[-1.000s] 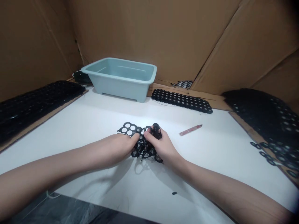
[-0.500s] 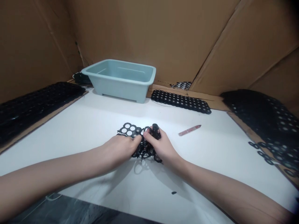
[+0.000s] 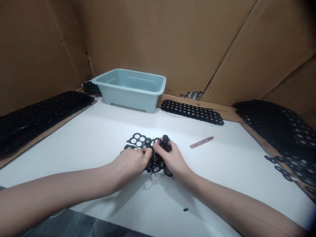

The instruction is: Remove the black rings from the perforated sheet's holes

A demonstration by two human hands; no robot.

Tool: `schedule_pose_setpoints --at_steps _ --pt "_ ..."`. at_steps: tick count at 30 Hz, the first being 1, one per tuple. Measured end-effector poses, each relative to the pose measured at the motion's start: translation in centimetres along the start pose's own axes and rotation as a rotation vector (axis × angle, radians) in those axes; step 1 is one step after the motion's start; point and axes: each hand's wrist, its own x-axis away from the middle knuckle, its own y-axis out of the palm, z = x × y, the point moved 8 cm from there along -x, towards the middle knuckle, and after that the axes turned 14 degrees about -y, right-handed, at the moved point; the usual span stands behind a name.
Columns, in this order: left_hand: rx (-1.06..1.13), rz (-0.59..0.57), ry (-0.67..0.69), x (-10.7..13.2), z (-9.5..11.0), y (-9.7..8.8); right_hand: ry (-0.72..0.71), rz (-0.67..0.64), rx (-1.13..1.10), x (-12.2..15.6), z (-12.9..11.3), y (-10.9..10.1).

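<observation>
The left hand (image 3: pixel 130 166) and the right hand (image 3: pixel 172 158) both held tight to a bent black sheet full of round holes (image 3: pixel 139 140), low in the middle of the white table (image 3: pixel 98 131), with a pale blue tub (image 3: pixel 130 90) up past it

Left hand (image 3: pixel 129 168) shifted rightward, further over black perforated sheet (image 3: pixel 136 139); sheet bunched tighter against right hand (image 3: pixel 172 158); pale blue plastic tub (image 3: pixel 128 98) now lower in view.

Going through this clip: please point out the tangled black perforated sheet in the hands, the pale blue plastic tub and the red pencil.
Tangled black perforated sheet (image 3: pixel 155 164): head view, the bunched part between the hands.
Pale blue plastic tub (image 3: pixel 130 99): head view, front wall.
Red pencil (image 3: pixel 201 142): head view, middle of the shaft.
</observation>
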Motion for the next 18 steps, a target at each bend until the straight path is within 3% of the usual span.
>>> schedule_pose_setpoints --at_steps 13,18 --pt "-0.056 0.064 0.037 -0.1 1.0 -0.2 -0.007 -0.003 -0.042 0.1 -0.3 0.3" --pt "0.554 -0.11 -0.176 -2.0 -2.2 -1.1 -0.006 -0.016 -0.023 0.4 -0.4 0.3"
